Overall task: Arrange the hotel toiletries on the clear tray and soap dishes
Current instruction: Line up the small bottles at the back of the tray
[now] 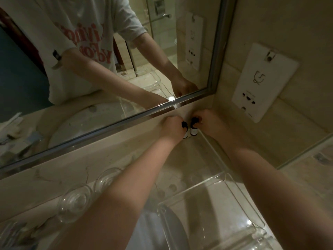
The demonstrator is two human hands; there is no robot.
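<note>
The left hand is curling its fingers round the left bottle, and the right hand is pinching the right bottle by its glossy black cap; both small white cylinders are standing upright, side by side, in the marbled tabletop's far right corner, at the clear tray's far end

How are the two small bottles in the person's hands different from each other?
The left bottle is gripped by the left hand, and the right bottle by the right hand. The left bottle's white body is mostly hidden behind the hand, while the right bottle's shows more. The right bottle's cap sits higher in the picture. Both have a black cap and a white body, and they are side by side in the corner.
</note>
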